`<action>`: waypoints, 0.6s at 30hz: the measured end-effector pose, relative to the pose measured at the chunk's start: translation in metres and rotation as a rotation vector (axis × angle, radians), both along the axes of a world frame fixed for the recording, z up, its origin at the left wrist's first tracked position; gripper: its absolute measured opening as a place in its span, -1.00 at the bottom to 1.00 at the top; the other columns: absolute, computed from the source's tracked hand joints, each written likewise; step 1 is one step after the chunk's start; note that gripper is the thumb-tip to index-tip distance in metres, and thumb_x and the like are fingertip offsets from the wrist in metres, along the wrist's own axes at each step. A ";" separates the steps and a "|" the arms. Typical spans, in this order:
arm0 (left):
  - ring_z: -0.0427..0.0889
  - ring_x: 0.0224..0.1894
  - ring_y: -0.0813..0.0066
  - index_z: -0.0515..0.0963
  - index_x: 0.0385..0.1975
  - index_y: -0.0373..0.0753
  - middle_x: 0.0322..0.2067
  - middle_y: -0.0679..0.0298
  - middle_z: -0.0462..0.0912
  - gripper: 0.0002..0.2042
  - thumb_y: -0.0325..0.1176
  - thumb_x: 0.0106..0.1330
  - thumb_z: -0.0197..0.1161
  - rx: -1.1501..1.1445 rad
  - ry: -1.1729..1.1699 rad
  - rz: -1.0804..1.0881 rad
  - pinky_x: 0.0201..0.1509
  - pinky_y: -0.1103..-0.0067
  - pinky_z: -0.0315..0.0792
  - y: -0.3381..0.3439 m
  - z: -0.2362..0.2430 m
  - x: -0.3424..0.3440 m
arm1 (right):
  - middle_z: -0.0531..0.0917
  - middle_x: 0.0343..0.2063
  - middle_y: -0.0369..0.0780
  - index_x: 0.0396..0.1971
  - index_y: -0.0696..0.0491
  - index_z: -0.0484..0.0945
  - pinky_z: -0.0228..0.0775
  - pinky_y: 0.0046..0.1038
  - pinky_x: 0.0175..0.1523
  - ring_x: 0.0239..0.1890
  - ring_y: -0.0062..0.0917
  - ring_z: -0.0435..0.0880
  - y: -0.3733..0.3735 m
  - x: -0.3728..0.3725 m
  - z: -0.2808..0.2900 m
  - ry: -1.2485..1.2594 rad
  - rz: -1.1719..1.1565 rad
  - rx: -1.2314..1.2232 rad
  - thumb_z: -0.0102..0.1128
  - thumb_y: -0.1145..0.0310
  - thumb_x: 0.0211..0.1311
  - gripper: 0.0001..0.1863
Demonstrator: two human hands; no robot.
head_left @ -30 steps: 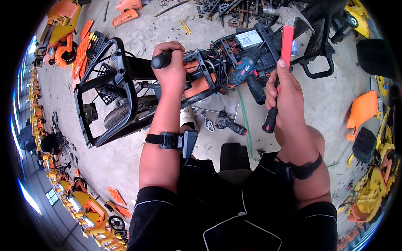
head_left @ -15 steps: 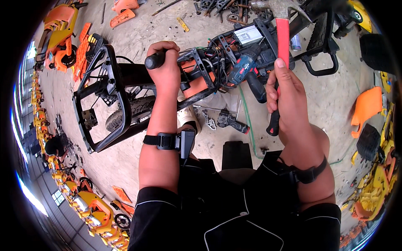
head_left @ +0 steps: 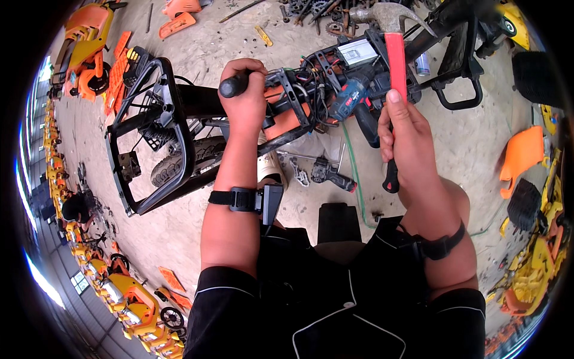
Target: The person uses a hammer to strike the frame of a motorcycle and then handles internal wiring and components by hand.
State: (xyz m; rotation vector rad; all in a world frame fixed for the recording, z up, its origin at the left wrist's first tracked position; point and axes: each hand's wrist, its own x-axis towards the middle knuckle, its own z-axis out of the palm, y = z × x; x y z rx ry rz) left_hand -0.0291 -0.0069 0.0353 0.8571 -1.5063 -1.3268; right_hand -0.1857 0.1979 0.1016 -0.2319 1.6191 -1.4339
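Note:
My left hand [head_left: 242, 105] is wrapped around a black cylindrical handle [head_left: 233, 87] over the black vehicle frame [head_left: 179, 173] with exposed wires and orange parts [head_left: 287, 122]. My right hand [head_left: 406, 137] grips a claw hammer [head_left: 396, 57] by its red-and-black handle, head upward, to the right of the vehicle's middle. A blue cordless drill [head_left: 350, 96] lies on the frame just left of the hammer. What the black handle connects to is hidden by my fingers.
Another tool [head_left: 332, 179] lies on the floor below the frame beside a green hose [head_left: 356, 185]. Metal parts [head_left: 311, 12] lie at top, orange panels [head_left: 520, 152] at right. A crouching person [head_left: 76, 209] and rows of yellow-orange vehicles [head_left: 119, 281] are at left.
The hammer's head has shifted left and upward in the view over the last second. My left hand has moved slightly left, then back right, still holding the handle.

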 end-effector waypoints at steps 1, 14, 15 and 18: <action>0.57 -0.31 0.52 0.45 -0.34 -0.32 -0.36 0.20 0.59 -0.86 -0.69 0.16 0.05 -0.011 -0.016 -0.002 -0.19 0.61 0.47 0.000 0.000 0.001 | 0.29 -0.75 -0.40 -0.53 0.03 0.36 0.11 -0.64 -0.66 -0.77 -0.76 0.22 0.000 0.000 0.001 -0.001 0.007 -0.003 -0.02 -0.05 0.43 -0.53; 0.58 -0.32 0.46 0.45 -0.33 -0.34 -0.36 0.14 0.60 -0.88 -0.66 0.16 0.07 -0.024 0.021 0.000 -0.17 0.57 0.48 -0.006 -0.005 0.009 | 0.30 -0.74 -0.40 -0.55 0.04 0.35 0.12 -0.65 -0.66 -0.77 -0.76 0.23 -0.004 0.006 0.001 0.011 0.024 0.004 -0.03 -0.04 0.44 -0.52; 0.58 -0.32 0.45 0.45 -0.33 -0.34 -0.36 0.14 0.60 -0.88 -0.66 0.16 0.07 -0.033 0.028 -0.003 -0.17 0.57 0.48 -0.006 -0.006 0.009 | 0.30 -0.74 -0.39 -0.55 0.04 0.36 0.11 -0.65 -0.66 -0.78 -0.75 0.22 -0.004 0.007 0.000 0.017 0.021 0.003 -0.04 -0.03 0.45 -0.52; 0.57 -0.33 0.46 0.45 -0.32 -0.34 -0.36 0.14 0.60 -0.87 -0.67 0.16 0.07 -0.038 0.045 -0.011 -0.17 0.58 0.48 -0.007 -0.005 0.009 | 0.30 -0.74 -0.39 -0.54 0.04 0.37 0.12 -0.65 -0.66 -0.78 -0.75 0.23 -0.005 0.007 0.002 0.027 0.026 0.016 -0.04 -0.03 0.45 -0.53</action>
